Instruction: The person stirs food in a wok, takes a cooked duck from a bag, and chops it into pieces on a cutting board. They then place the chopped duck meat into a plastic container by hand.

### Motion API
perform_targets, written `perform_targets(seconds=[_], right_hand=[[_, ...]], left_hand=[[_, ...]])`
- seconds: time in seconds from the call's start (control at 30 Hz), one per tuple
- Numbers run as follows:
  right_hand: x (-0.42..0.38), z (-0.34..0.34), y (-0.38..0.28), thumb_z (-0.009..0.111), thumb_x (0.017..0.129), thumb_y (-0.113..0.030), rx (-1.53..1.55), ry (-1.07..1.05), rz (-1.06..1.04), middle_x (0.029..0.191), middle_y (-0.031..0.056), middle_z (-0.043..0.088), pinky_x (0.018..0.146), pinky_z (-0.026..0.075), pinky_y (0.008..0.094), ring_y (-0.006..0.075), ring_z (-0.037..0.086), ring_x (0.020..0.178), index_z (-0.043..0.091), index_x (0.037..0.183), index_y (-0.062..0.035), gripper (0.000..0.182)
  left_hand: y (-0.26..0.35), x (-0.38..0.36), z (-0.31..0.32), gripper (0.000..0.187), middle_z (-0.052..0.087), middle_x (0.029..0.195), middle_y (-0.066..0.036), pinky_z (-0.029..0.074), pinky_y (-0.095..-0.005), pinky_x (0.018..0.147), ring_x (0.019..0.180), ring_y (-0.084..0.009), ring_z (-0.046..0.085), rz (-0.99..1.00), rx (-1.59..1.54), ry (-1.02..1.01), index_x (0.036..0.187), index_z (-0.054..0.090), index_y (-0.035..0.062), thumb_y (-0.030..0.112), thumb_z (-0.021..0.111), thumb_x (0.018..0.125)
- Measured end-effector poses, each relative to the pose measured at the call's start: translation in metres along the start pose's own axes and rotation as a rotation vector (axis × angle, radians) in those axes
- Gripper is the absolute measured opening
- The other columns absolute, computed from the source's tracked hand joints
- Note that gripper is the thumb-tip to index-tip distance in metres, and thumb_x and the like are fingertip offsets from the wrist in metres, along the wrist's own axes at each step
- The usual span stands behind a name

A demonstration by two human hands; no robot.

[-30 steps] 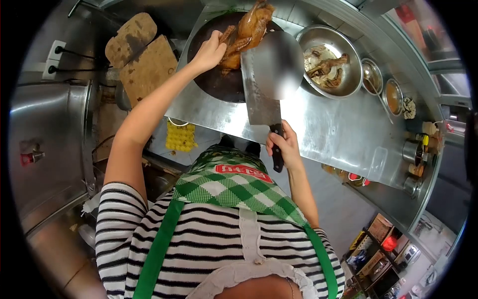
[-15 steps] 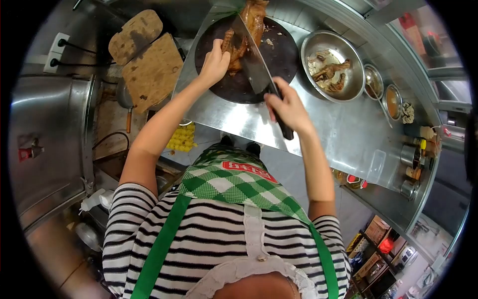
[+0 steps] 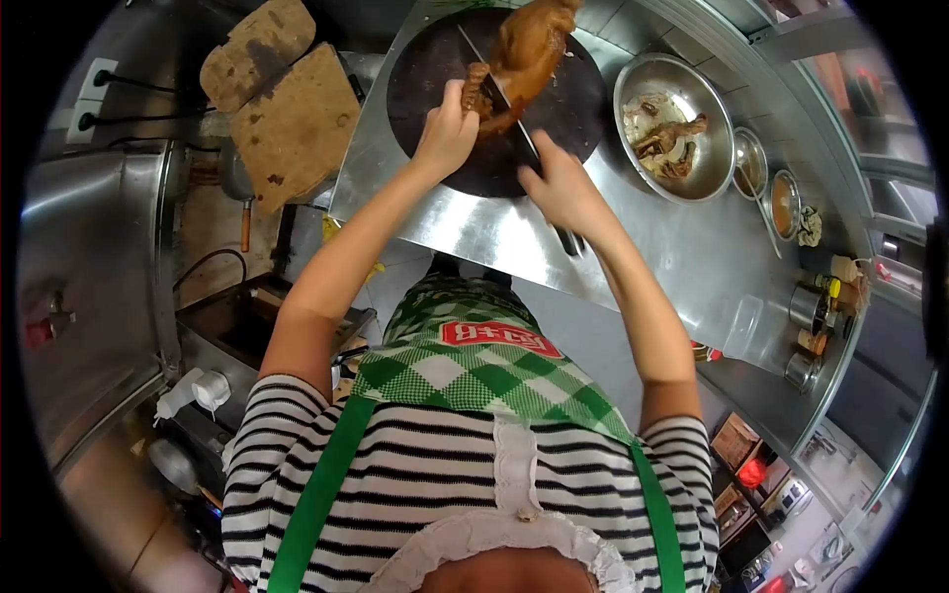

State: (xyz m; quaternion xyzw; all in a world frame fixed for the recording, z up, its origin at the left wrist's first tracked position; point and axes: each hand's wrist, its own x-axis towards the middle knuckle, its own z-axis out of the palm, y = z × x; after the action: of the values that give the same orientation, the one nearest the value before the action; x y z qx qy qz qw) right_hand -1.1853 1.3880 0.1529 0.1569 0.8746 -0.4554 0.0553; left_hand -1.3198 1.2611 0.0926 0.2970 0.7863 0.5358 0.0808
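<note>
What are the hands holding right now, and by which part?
The right hand grips the cleaver by its handle; the left hand holds the browned bird by a wing or leg.

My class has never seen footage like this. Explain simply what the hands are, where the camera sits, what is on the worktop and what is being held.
There is no machine: these are a person's bare hands, seen from a camera worn on the head, looking down. On the metal worktop are a dark round board and a steel bowl holding cooked pieces. The left hand grips part of a cooked bird; the right hand holds a cleaver against it.
</note>
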Motion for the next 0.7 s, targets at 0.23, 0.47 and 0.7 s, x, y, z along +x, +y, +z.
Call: perform_targets(seconds=[0.23, 0.47, 0.7], right_hand=[[0.017, 0.000, 0.054, 0.055, 0.088, -0.012, 0.846, -0.097, 0.301, 0.055, 0.0048, 0.050, 0.035, 0.038, 0.0268, 0.0146, 0.046, 0.035, 0.047, 0.091, -0.0047, 0.011], [0.025, 0.001, 0.016, 0.057, 0.090, -0.022, 0.556, 0.078, 0.165, 0.054, 0.0072, 0.052, 0.039, 0.038, 0.0299, 0.0181, 0.050, 0.039, 0.053, 0.088, -0.0043, 0.019], [0.054, 0.026, 0.031, 0.058, 0.090, -0.024, 0.238, 0.189, -0.019, 0.051, 0.0047, 0.049, 0.039, 0.037, 0.0287, 0.0130, 0.047, 0.039, 0.052, 0.087, -0.0032, 0.022]], left_hand=[[-0.041, 0.017, -0.013, 0.026, 0.062, 0.090, -0.023, 0.046, -0.0427, 0.075, 0.090, -0.0418, 0.060, -0.048, 0.011, 0.154, 0.112, 0.042, 0.0031, 0.015, 0.045, 0.089], [-0.057, 0.016, -0.023, 0.025, 0.056, 0.095, -0.024, 0.043, -0.0457, 0.078, 0.092, -0.0440, 0.053, -0.002, 0.200, 0.131, 0.110, 0.042, -0.0012, 0.013, 0.047, 0.089], [-0.062, 0.010, -0.026, 0.023, 0.048, 0.099, -0.022, 0.038, -0.0445, 0.084, 0.098, -0.0404, 0.046, 0.173, 0.396, 0.175, 0.103, 0.044, -0.0042, 0.010, 0.049, 0.085]])
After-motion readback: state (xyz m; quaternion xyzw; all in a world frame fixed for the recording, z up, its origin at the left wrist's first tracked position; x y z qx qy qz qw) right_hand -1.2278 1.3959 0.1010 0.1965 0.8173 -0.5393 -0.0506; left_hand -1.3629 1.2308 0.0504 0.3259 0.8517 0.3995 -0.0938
